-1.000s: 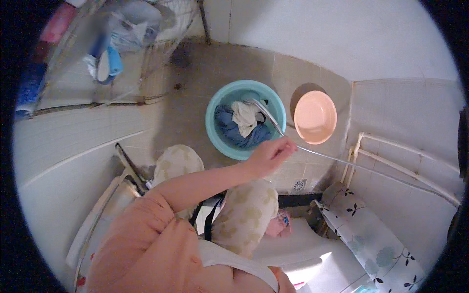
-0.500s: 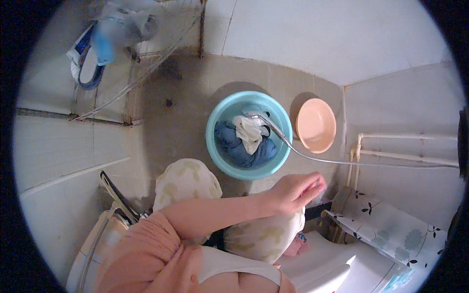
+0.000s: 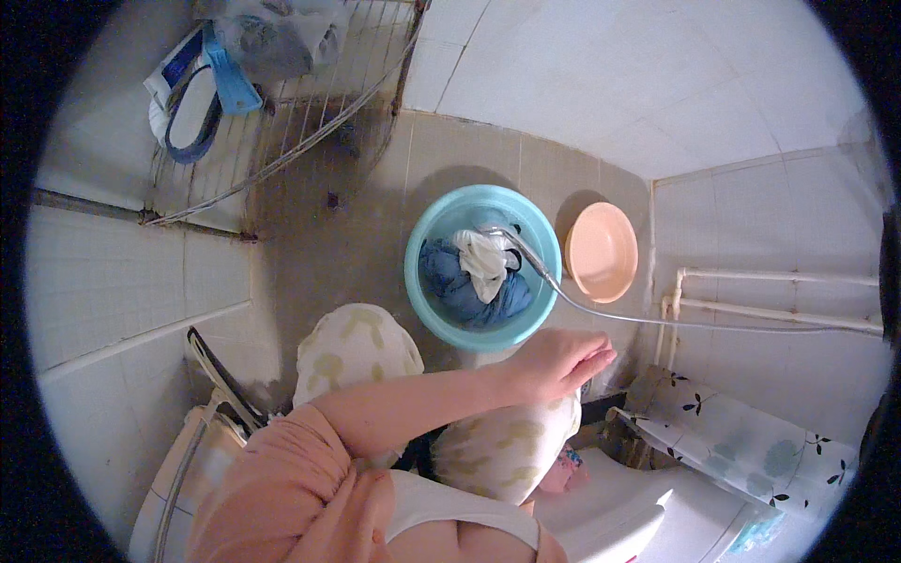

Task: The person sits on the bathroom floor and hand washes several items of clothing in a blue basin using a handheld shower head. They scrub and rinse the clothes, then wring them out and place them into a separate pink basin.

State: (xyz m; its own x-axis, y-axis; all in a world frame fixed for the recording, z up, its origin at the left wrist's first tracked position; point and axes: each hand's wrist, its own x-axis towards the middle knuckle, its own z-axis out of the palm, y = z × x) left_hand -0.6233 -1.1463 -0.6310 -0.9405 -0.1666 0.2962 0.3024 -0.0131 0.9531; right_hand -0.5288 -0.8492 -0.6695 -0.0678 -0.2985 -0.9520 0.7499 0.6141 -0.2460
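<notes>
My left hand (image 3: 561, 362) reaches across above my knees, its fingers curled together. Their inner side is turned away, so whatever they hold, if anything, is hidden. My right hand is out of view. Just beyond the left hand, a turquoise basin (image 3: 419, 298) stands on the floor. Inside it lie bunched dark blue cloth (image 3: 469, 298) and a white cloth (image 3: 485, 264) on top. A silver shower head (image 3: 527, 250) rests in the basin against the cloth, and its hose (image 3: 648, 320) runs off to the right.
A peach basin (image 3: 603, 251) leans by the right wall near white pipes (image 3: 779, 277). At the upper left, a wire rack (image 3: 310, 117) holds slippers (image 3: 192, 113) and a plastic bag (image 3: 282, 38). A white appliance (image 3: 648, 511) with a flowered cover (image 3: 741, 441) stands at lower right.
The view has shifted slightly, so the rack and its things show more sharply. My left hand stays closed in nearly the same place; the basin and cloths look unchanged.
</notes>
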